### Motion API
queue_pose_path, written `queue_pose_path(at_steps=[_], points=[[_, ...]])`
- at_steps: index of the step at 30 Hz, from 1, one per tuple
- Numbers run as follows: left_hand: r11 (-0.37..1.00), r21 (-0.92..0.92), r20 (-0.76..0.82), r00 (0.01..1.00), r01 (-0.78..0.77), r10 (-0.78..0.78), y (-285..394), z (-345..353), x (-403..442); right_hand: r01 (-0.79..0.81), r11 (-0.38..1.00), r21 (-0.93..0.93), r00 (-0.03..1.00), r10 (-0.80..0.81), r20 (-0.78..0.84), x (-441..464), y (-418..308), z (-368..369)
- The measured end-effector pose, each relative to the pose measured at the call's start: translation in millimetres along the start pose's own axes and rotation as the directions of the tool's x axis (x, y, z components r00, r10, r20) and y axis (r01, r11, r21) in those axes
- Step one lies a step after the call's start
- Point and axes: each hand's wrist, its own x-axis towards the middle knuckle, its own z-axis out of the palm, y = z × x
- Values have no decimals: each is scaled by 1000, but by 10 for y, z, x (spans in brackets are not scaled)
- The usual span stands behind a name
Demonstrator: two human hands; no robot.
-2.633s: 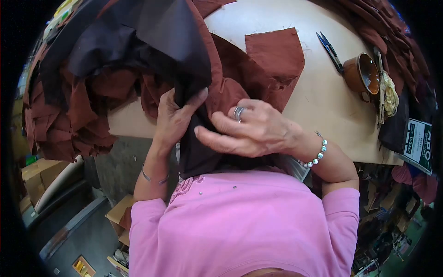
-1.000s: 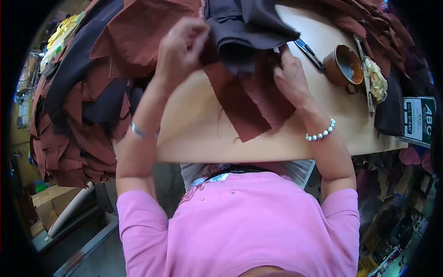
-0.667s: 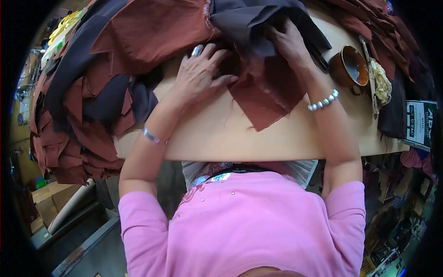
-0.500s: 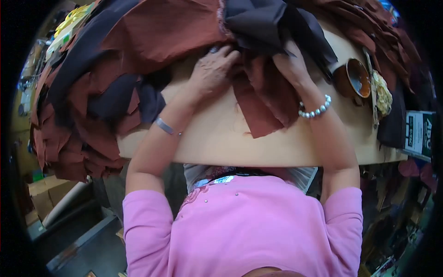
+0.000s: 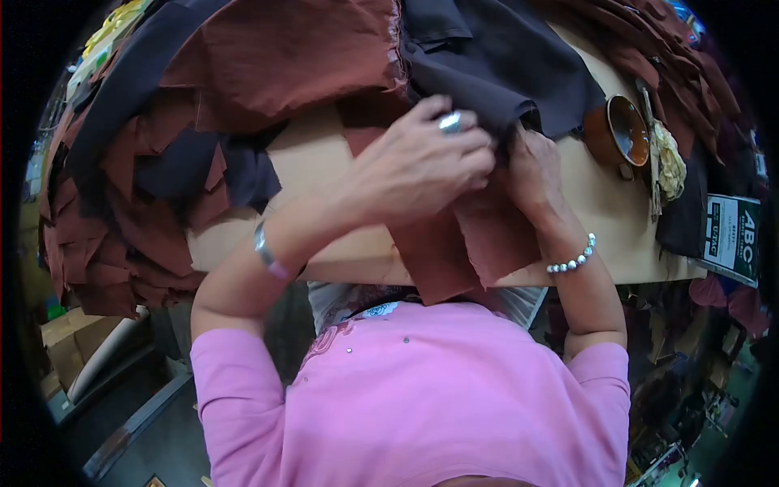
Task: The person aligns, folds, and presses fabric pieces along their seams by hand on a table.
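Note:
My right hand (image 5: 535, 174), wearing a bead bracelet, is closed on the folded edge of the black cloth (image 5: 495, 69). My left hand (image 5: 422, 162), with a ring and a silver bracelet, reaches across just beside it. Its fingers are curled and slightly blurred, and whatever they pinch is hidden. Below both hands, brown cloth (image 5: 434, 256) hangs down over the near table edge in two flaps. Beyond them a larger brown cloth panel (image 5: 296, 61) meets the black cloth along a frayed seam (image 5: 396, 45).
Brown and black cloth pieces (image 5: 105, 235) are heaped on the left of the table (image 5: 357, 264). On the right stand a brown cup (image 5: 604, 138), a pale crumpled bundle (image 5: 668, 166) and more brown cloth (image 5: 641, 49). A printed box (image 5: 730, 235) sits at the right edge.
My left hand has lifted off the brown panel's edge and moved right, close to my right hand. My right hand and the brown flaps have come nearer to my body. The black cloth is spread wider.

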Motion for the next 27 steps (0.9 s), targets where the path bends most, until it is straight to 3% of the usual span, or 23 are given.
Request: queue_pose_path(at_steps=[1, 3, 5, 7, 8, 11, 14, 16, 17, 20, 21, 23, 25, 27], points=[[998, 32, -39, 998, -56, 57, -105, 44, 119, 16, 1000, 9, 999, -16, -32, -17, 3, 8], [940, 340, -41, 999, 18, -4, -445, 114, 267, 53, 998, 26, 994, -51, -100, -33, -3, 51], [841, 496, -119, 976, 217, -181, -844, 184, 285, 67, 996, 51, 991, -61, -116, -51, -22, 61], [884, 200, -301, 885, 423, -355, -1407, 572, 212, 41, 998, 57, 997, -37, -68, -37, -45, 18], [855, 103, -246, 846, 508, -473, -1267, 482, 215, 18, 999, 43, 999, -16, -48, -19, -38, 4], [900, 141, -303, 883, 413, -358, -1344, 615, 172, -109, 979, 173, 994, 112, -11, 76, 21, -5], [914, 220, -304, 914, 342, -269, -1385, 621, 143, -63, 901, 430, 989, 115, -97, 342, 23, -27], [901, 328, -302, 935, 284, -185, -1390, 604, 138, -89, 870, 485, 991, 128, -48, 542, 18, 50], [914, 295, -313, 932, 279, -184, -1393, 611, 141, -102, 854, 510, 991, 133, -24, 621, 8, 84], [939, 214, -333, 924, 269, -189, -1391, 613, 135, 51, 975, 217, 975, -2, -222, 715, -20, 293], [944, 197, -329, 925, 266, -192, -1336, 581, 121, -29, 999, 44, 976, 37, -213, 784, 163, 365], [943, 200, -343, 921, 265, -185, -1286, 538, 76, -23, 992, 127, 964, 56, -261, 797, 331, 346], [938, 232, -375, 914, 257, -157, -1226, 489, 65, 4, 996, 90, 959, 21, -284, 761, 282, 326], [872, 241, -455, 843, 427, -287, -983, 373, -9, 33, 999, 35, 943, -19, -333, 733, 326, 376]])
